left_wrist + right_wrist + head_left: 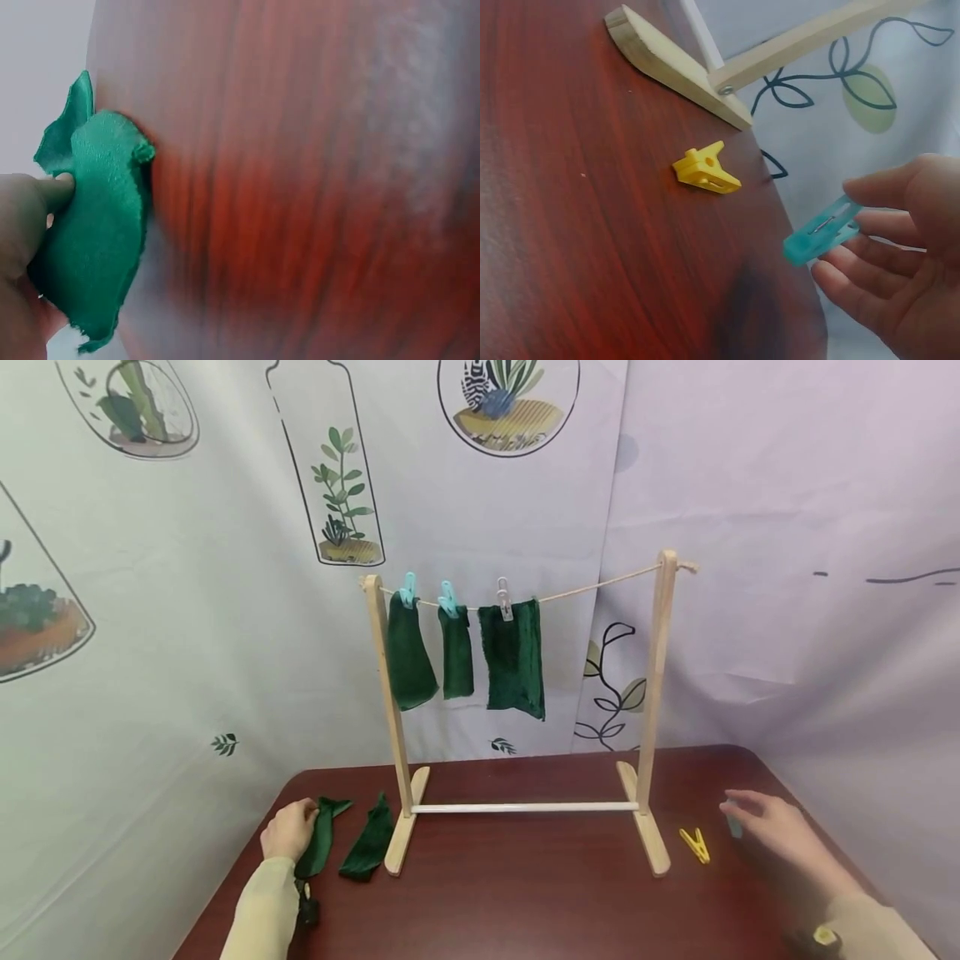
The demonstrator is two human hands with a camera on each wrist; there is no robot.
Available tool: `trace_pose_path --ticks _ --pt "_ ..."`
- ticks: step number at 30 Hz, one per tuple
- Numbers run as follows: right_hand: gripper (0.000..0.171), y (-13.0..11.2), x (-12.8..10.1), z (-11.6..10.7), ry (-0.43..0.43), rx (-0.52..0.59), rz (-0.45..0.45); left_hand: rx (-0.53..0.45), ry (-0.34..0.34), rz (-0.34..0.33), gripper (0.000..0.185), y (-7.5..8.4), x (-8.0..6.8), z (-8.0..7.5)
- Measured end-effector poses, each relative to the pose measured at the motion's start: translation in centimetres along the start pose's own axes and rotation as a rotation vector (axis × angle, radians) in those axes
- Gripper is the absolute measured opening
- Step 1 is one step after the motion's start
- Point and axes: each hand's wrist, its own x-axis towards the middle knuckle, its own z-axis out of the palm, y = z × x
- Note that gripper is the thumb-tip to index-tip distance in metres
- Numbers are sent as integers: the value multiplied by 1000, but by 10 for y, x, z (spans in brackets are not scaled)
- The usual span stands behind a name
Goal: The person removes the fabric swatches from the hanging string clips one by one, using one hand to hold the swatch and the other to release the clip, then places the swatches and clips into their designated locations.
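A piece of dark green cloth (101, 217) is pinched between the thumb and fingers of my left hand (288, 831) at the table's left side. Beside it lies another green cloth (369, 839). My right hand (772, 827), over the table's right side, pinches a teal clothespin (821, 234) by one end between thumb and fingers. A yellow clothespin (696, 845) lies on the table just left of that hand. Between the hands, three green cloths hang from a string (600, 585), held by two light-blue clothespins (447, 600) and a clear one (505, 599).
The string runs between the two uprights of a wooden drying rack (656, 677), its feet on the dark red table (517, 893). A white rod (525, 807) joins the feet low down. Behind stands a pale sheet (480, 510) printed with plants.
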Motion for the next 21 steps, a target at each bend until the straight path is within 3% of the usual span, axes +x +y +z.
trace_pose_path --ticks 8,13,17,21 --pt "60 0 1 4 -145 -15 108 194 51 114 16 7 2 2" --pt "59 2 -2 10 -169 -7 116 279 22 196 23 14 3 3" --pt "58 4 -2 15 -175 -17 110 270 6 190 23 16 2 8" --pt "59 6 -2 19 -182 -49 117 195 -7 156 14 20 1 11"
